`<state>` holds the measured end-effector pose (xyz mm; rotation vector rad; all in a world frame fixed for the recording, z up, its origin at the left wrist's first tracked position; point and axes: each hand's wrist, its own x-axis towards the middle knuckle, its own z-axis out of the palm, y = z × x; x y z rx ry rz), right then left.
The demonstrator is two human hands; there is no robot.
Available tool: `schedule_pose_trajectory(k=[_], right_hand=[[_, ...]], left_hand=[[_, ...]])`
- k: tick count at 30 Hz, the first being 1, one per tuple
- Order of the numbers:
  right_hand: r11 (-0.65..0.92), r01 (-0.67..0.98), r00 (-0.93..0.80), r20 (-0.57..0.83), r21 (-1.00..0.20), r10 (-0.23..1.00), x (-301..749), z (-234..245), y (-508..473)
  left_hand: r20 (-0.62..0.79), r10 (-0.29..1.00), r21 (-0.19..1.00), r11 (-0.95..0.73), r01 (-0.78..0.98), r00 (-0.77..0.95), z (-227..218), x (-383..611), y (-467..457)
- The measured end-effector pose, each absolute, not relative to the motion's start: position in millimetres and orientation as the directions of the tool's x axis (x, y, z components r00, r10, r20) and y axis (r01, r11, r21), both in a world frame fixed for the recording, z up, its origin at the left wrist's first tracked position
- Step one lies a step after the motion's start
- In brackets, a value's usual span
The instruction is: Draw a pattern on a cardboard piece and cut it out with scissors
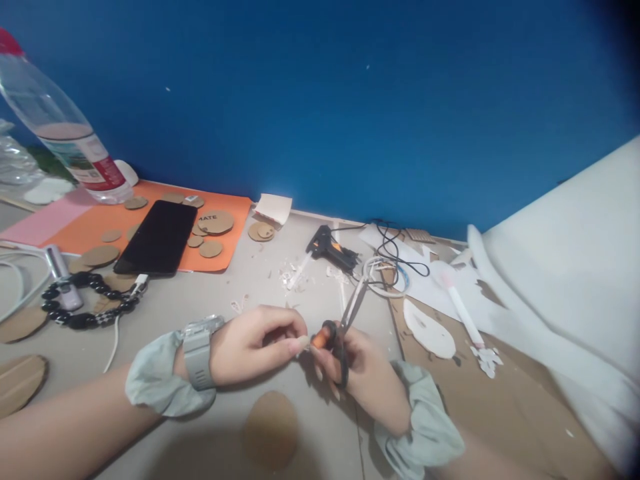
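My right hand point(367, 373) is closed around the orange and black handles of a pair of scissors point(345, 320), whose blades point up and away over the grey table point(260, 280). My left hand point(255, 343) has its fingers pinched together right beside the scissor handles; what it pinches is too small to make out. A grey watch point(197, 350) and a pale scrunchie point(165, 383) sit on my left wrist, another scrunchie point(425, 430) on my right. A brown cardboard disc point(270, 430) lies on the table just below both hands.
A black phone point(157, 237) and several cardboard discs lie on an orange sheet point(230, 207) at the left, with a plastic bottle point(65, 127) behind. A black bead bracelet point(87, 300), a glue gun point(330, 250), cables, white foam sheet point(575, 267) and brown cardboard point(500, 407) surround the hands.
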<state>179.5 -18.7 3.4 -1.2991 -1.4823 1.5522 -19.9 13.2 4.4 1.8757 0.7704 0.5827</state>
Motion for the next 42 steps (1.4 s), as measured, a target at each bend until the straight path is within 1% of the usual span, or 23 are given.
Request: schedule_pose_trajectory(k=[2,7,12,16,20,23,25,27,29,31,35,37,42], right_hand=[[-0.163,0.211,-0.331,-0.228,-0.964,0.916,179.3,3.9,-19.1],[-0.141,0.216,-0.354,-0.212,-0.966,0.911,182.3,3.2,-19.6],[-0.131,0.234,-0.3,-0.2,-0.963,0.933,183.4,2.9,-18.3],[-0.168,0.23,-0.305,-0.235,-0.959,0.923,182.4,2.3,-17.9],[-0.117,0.276,-0.318,-0.205,-0.954,0.926,180.2,3.0,-18.0],[-0.096,0.264,-0.37,-0.193,-0.96,0.909,179.6,2.2,-19.3],[-0.126,0.204,-0.431,-0.205,-0.971,0.879,180.6,0.7,-20.7],[-0.193,0.13,-0.504,-0.233,-0.972,0.832,182.5,-0.4,-21.5],[-0.241,0.113,-0.566,-0.262,-0.964,0.782,184.6,0.4,-21.0],[-0.235,0.159,-0.599,-0.282,-0.959,0.749,185.9,3.2,-19.1],[-0.163,0.256,-0.623,-0.292,-0.953,0.726,186.0,10.6,-14.4],[-0.142,0.288,-0.629,-0.299,-0.947,0.717,185.9,12.9,-13.0],[-0.097,0.327,-0.633,-0.294,-0.94,0.716,186.0,13.7,-12.3]], left_hand=[[0.056,0.732,0.913,-0.313,0.261,0.679,1.9,-18.8,13.2],[0.009,0.738,0.938,-0.239,0.249,0.675,2.0,-17.9,13.2],[0.031,0.731,0.92,-0.288,0.267,0.681,3.4,-18.4,12.4],[0.018,0.72,0.899,-0.316,0.305,0.694,2.5,-17.4,12.7],[0.029,0.719,0.896,-0.326,0.3,0.694,1.9,-17.5,12.4],[0.046,0.726,0.898,-0.33,0.29,0.686,2.6,-18.6,11.9],[0.04,0.731,0.909,-0.309,0.278,0.681,3.9,-19.7,11.9],[0.012,0.738,0.938,-0.241,0.247,0.675,5.6,-20.8,11.8],[-0.01,0.761,0.968,-0.156,0.197,0.648,7.2,-21.6,11.5],[-0.01,0.795,0.983,-0.104,0.152,0.607,7.8,-22.0,11.0],[0.01,0.835,0.991,-0.08,0.104,0.55,6.1,-21.8,9.8],[0.026,0.842,0.991,-0.093,0.097,0.54,5.4,-21.7,9.8],[0.054,0.826,0.975,-0.165,0.149,0.561,6.5,-22.1,11.2]])
